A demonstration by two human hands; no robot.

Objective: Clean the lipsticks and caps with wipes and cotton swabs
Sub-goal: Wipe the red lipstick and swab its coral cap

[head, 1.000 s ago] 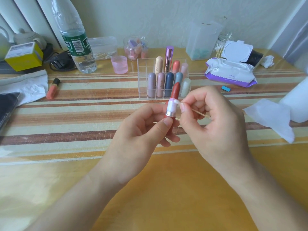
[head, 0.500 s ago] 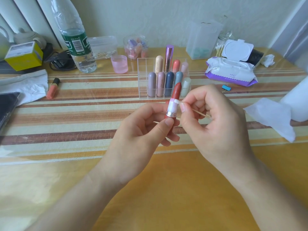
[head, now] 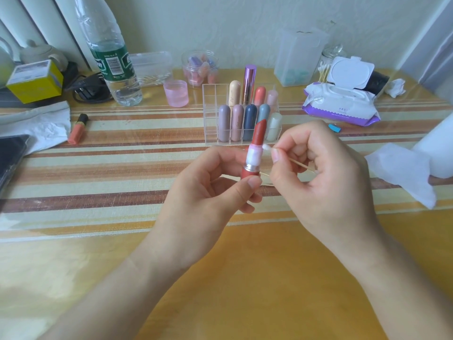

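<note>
Swab to lipstick, mid-table.
I see the left hand (head: 208, 190) gripping the open red lipstick (head: 257, 141) upright by its base. The right hand (head: 318, 182) pinches a cotton swab (head: 267, 148), its tip touching the white collar, just nearer than the clear organizer (head: 210, 114).

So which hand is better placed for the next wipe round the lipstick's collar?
Right. The right hand pinches the swab, its tip at the white collar of the lipstick; the left hand grips the base.
</note>
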